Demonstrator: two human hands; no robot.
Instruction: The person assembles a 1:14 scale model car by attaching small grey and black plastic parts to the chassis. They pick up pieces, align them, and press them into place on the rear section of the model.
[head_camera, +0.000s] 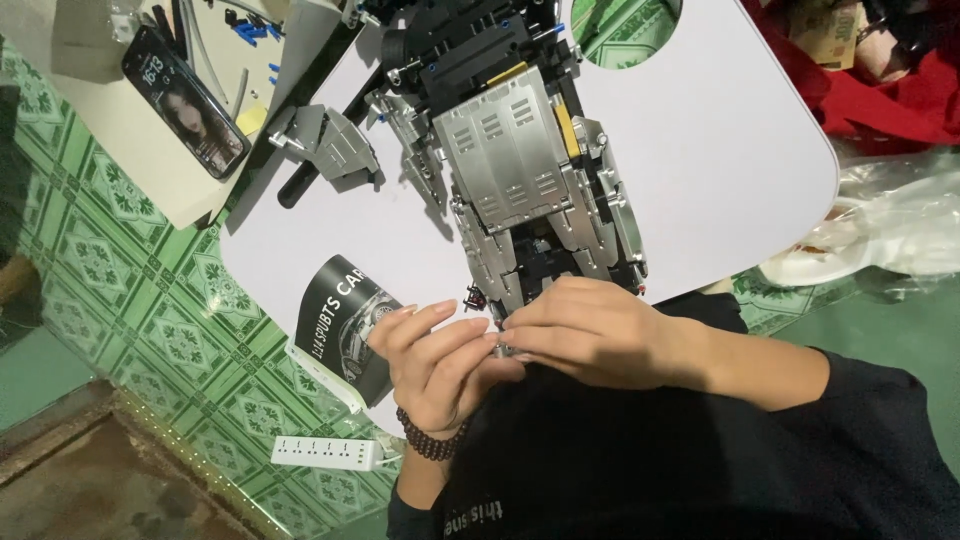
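Pinching: both my hands meet over a small grey part (503, 350) at the near end of the model car (515, 170); part mostly hidden, kind not clear.
Left hand (440, 365): palm turned up, fingers curled toward the part, fingertips closed on it from the left; dark bead bracelet (430, 443) at the wrist.
Right hand (590, 335): laid over from the right, knuckles up, thumb and forefinger nipped on the same part; black sleeve behind it.
Part location: held between the two sets of fingertips, just beside the car's near end, above the table edge and my lap.
Car: grey panels on black frame, lying lengthwise on the white table (720, 160).
Risk 1: the part looks tiny and sits past the table edge; a slack pinch could drop it onto dark clothing or the green patterned floor (120, 270).
Risk 2: pushing against the car could slide it or pop a panel loose.
Nearby: booklet (345, 325) overhanging the table edge, loose grey panel assembly (325, 140), phone (185, 100), white power strip (325, 452) on the floor.
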